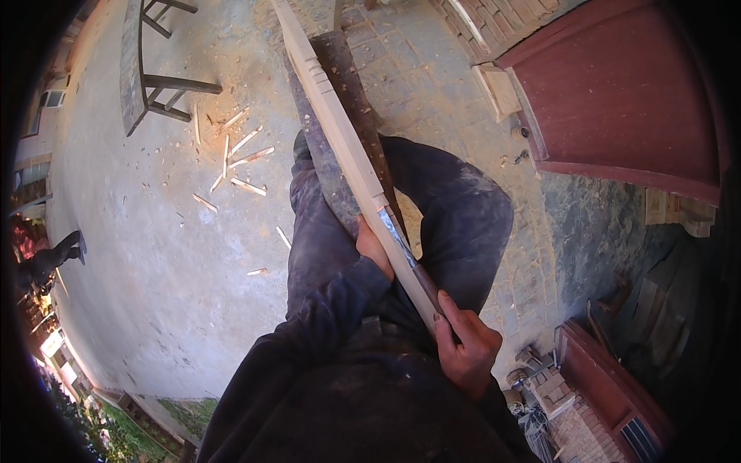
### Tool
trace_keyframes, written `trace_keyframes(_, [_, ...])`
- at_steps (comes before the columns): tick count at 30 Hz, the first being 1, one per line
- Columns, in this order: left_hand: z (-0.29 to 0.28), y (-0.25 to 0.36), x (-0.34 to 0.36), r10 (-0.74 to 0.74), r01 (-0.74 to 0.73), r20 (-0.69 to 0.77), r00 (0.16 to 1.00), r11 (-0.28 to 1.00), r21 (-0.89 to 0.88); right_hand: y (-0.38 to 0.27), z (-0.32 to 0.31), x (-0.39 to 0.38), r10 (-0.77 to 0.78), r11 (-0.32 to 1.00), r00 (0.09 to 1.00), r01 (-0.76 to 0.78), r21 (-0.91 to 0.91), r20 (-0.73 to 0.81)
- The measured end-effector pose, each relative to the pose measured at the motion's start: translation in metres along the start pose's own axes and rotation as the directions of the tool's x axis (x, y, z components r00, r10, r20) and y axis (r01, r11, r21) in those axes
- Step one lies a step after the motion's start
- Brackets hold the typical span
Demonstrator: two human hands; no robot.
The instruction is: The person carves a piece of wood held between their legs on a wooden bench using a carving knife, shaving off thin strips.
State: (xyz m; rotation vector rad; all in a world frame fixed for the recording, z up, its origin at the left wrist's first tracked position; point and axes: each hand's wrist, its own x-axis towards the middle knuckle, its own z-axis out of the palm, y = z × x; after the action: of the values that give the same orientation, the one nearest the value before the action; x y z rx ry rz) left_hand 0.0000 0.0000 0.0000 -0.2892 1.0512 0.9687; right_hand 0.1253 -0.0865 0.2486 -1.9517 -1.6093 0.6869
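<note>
Chiselling step, seemingly: left hand point(373, 248) clasps wooden beam point(343, 137), right hand point(468, 345) grips chisel point(405, 248) pointing to 11 o'clock; next move calls for steady push that way.

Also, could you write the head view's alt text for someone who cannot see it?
Seen from above, the right hand grips the handle of a chisel-like tool, its blade along a long pale wooden bar; the left hand is against the bar's left side. Beneath is a dark bench between the legs, with wood strips scattered on the floor.
</note>
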Motion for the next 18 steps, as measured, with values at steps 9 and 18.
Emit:
trace_keyframes(9, [0.006,-0.002,-0.003,0.013,-0.013,-0.003,1.000,1.000,-0.014,-0.005,0.006,0.000,0.004,1.000,1.000,-0.004,0.005,-0.031])
trace_keyframes(18, [0.022,0.006,-0.016,0.052,-0.050,-0.036,0.998,0.998,0.048,-0.008,0.015,-0.001,0.029,0.999,0.999,-0.028,0.036,-0.023])
